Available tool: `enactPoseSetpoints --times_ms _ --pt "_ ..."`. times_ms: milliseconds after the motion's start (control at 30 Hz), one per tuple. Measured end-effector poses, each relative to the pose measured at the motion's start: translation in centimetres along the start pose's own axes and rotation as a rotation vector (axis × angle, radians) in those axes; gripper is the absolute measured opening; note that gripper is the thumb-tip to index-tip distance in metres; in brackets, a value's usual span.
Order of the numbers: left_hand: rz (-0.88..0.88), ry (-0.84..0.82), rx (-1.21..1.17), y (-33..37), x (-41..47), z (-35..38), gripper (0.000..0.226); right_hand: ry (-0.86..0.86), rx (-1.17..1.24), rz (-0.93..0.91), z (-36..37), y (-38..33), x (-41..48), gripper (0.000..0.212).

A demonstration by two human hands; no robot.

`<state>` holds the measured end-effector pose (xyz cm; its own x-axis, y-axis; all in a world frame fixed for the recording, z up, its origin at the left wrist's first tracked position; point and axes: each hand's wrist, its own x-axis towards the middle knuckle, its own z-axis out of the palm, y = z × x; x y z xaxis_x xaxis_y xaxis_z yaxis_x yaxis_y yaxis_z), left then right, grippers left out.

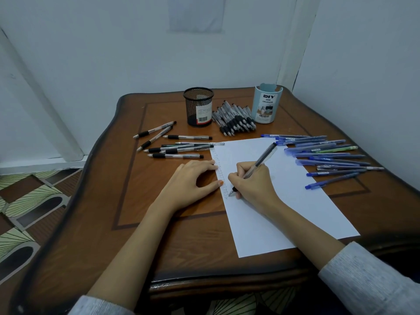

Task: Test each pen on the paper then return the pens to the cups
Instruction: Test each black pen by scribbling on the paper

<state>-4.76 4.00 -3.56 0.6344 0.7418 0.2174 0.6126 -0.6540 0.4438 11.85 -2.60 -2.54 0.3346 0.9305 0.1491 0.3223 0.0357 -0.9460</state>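
My right hand (252,180) grips a clear black-tipped pen (261,161), its tip touching the white paper (284,201) near the left edge, beside a column of small test marks (221,176). My left hand (193,178) rests flat on the table with fingertips pressing the paper's left edge. A black mesh cup (198,106) and a pale blue cup (267,103) labelled as a desk organizer stand at the back. Several black-grip pens (177,147) lie loose left of the paper, a tight row of black pens (235,120) lies between the cups, and several blue pens (327,156) lie on the right.
The wooden table (136,201) has a curved edge and stands in a corner between pale walls. Patterned floor tiles (29,201) show on the left. A green pen (341,149) lies among the blue ones.
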Motion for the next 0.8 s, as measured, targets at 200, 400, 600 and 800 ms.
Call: enactPoseSetpoints --times_ms 200,400,600,800 --pt "0.002 0.003 0.000 0.0 0.0 0.0 0.051 -0.007 0.000 -0.009 -0.1 0.2 0.0 0.040" --pt "0.000 0.010 -0.011 0.0 -0.1 0.0 0.051 -0.013 0.088 0.055 -0.3 0.0 0.1 0.038" --pt "-0.011 -0.026 -0.010 0.0 0.0 -0.2 0.045 -0.028 0.363 0.258 -1.0 -1.0 0.6 0.035" --pt "-0.014 -0.032 0.000 -0.3 0.1 -0.1 0.036 -0.120 0.421 0.213 -1.5 -0.8 0.6 0.035"
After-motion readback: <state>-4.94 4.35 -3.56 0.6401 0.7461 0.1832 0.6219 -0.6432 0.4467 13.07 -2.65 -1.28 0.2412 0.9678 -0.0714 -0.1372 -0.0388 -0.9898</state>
